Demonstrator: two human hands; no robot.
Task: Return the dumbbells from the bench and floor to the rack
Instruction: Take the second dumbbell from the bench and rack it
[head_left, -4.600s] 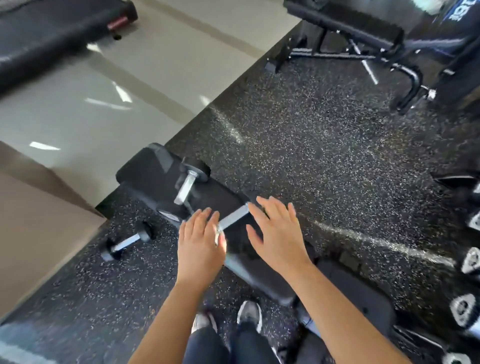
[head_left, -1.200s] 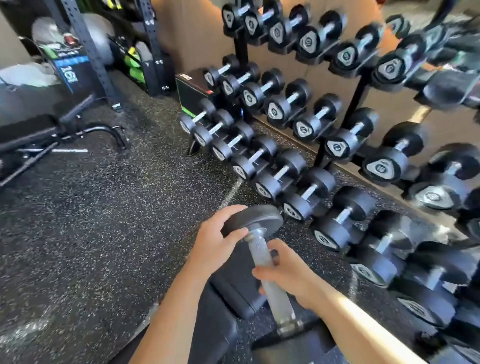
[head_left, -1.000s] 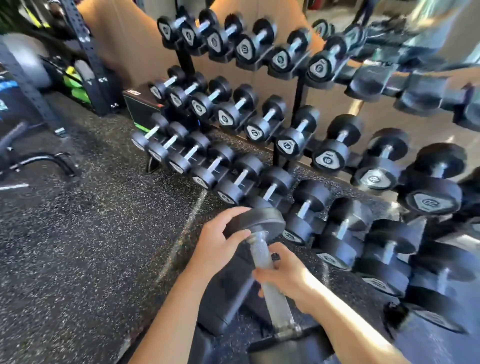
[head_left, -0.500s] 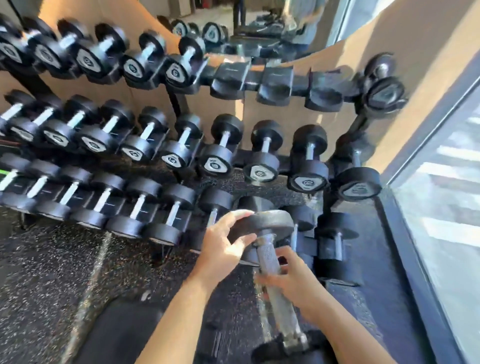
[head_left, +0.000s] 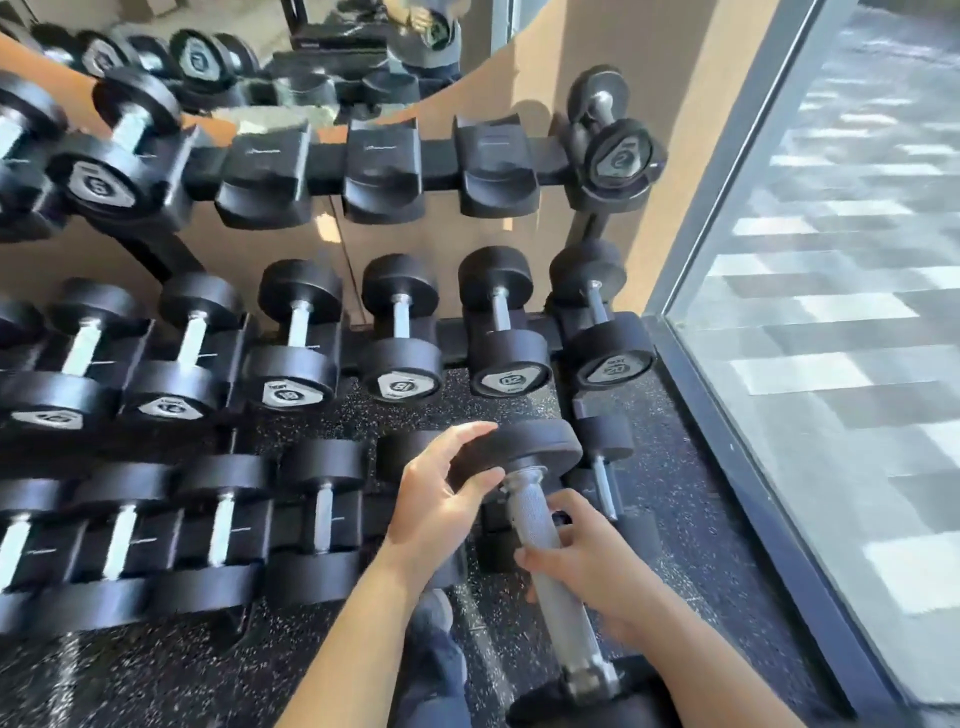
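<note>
I hold a black dumbbell with a knurled steel handle, its far head pointing at the rack. My left hand cups the far head from the left. My right hand is wrapped around the handle. The near head sits low by my body. The dumbbell hovers over the right end of the bottom tier, in front of a gap between racked weights. The top tier has three bare cradles.
Racked dumbbells fill the middle and bottom tiers to the left. A small dumbbell rests at the top tier's right end. A glass wall with a dark frame runs close on the right. A mirror hangs above the rack. The floor is speckled rubber.
I have carried the dumbbell from the bench to the rack's right end and stepped closer. Both hands keep the same hold on it.
</note>
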